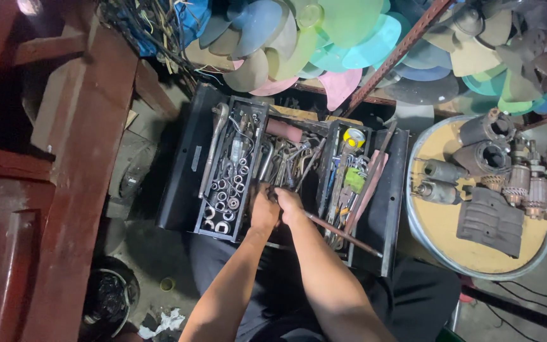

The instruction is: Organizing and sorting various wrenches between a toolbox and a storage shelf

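A black fold-out toolbox (185,183) lies open on the floor in front of me. Its left tray (228,190) holds several sockets and a ratchet handle. Wrenches fill the middle well (286,161), and screwdrivers and a yellow tape measure (352,137) lie in the right tray. My left hand (264,209) and my right hand (288,204) are pressed together over the near edge of the middle well. Both hands are closed around something small and dark that I cannot make out. A long thin rod (343,234) runs out to the right from under my right hand.
A round yellow-topped table (441,231) at the right carries motor armatures, cylindrical housings and a dark ribbed cover. Stacks of coloured fan blades (324,38) hang along the top. A dark red wooden frame (71,177) stands at the left. A bucket (109,297) sits at lower left.
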